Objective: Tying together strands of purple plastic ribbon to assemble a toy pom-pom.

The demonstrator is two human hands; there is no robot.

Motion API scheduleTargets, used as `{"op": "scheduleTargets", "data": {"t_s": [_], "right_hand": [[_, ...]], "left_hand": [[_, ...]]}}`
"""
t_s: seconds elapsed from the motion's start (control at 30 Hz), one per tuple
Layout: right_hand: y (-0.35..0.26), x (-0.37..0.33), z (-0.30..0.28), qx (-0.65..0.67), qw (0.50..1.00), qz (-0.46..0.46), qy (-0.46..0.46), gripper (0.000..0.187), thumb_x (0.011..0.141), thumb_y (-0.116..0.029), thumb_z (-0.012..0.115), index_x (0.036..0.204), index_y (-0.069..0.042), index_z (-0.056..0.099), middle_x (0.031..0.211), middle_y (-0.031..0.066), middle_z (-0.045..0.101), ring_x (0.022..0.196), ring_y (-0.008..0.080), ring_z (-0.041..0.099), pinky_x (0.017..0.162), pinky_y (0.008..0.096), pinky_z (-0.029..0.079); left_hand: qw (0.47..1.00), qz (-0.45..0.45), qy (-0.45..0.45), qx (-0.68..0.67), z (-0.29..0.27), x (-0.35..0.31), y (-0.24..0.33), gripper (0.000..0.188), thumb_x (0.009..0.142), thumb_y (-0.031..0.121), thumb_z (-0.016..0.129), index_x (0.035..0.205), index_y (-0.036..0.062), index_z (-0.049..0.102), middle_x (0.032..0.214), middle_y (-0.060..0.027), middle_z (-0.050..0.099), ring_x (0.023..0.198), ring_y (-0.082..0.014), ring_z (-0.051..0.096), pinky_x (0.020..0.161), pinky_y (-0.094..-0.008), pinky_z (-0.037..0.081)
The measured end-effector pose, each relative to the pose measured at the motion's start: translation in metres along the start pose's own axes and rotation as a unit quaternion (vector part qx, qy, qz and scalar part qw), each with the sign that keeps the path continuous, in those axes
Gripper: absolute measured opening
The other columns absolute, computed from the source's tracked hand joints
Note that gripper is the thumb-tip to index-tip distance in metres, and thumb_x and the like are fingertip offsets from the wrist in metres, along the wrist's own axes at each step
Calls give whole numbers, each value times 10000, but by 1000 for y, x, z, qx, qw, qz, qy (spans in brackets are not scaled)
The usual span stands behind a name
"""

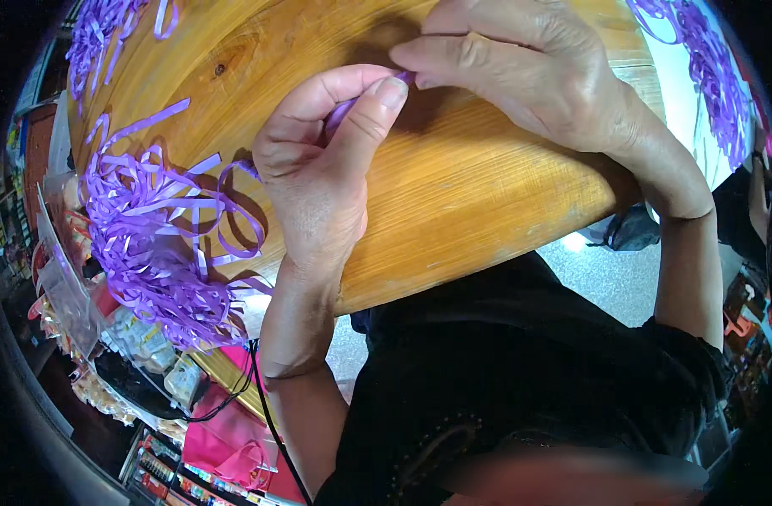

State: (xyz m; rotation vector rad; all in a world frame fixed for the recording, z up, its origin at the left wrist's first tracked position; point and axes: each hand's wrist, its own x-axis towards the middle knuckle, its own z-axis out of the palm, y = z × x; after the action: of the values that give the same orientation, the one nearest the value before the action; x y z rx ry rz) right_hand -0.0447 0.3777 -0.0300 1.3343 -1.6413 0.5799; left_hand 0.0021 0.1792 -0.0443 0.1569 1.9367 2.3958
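Above the wooden table my left hand [322, 160] is closed, thumb against curled index finger, pinching a purple ribbon [341, 112]. Part of the ribbon shows inside the palm and a short bit sticks out past the thumb tip. Touching that end, my right hand [542, 80] has its fingertips pressed together; how much ribbon lies between them is hidden. Left of my left hand lies a big loose heap of curled purple ribbons [154, 240], with some strands looping toward my wrist.
The round wooden table [453, 198] curves along its near edge toward my body. More purple ribbons [99, 42] lie at the far left, and another bunch [715, 88] hangs at the far right. A pink bag [225, 443] and a black cable [268, 413] are at lower left.
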Motion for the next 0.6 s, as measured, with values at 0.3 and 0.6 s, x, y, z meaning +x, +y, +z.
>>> {"op": "scheduleTargets", "data": {"t_s": [0.3,0.6], "right_hand": [[-22,65,-30,2,913,281,-296,116,638,-48,654,754,-40,647,719,71,556,699,222,540,681,330,427],[7,27,-42,156,837,520,64,76,853,-59,568,817,-3,605,747,57,584,680,138,543,642,274,426]], "left_hand": [[995,71,9,64,-8,3,12,130,771,10,683,898,-13,666,782,-38,648,656,-53,548,570,-159,400],[989,69,7,127,-24,12,35,145,814,93,671,916,-11,658,738,12,604,647,-32,515,569,-162,391]]}}
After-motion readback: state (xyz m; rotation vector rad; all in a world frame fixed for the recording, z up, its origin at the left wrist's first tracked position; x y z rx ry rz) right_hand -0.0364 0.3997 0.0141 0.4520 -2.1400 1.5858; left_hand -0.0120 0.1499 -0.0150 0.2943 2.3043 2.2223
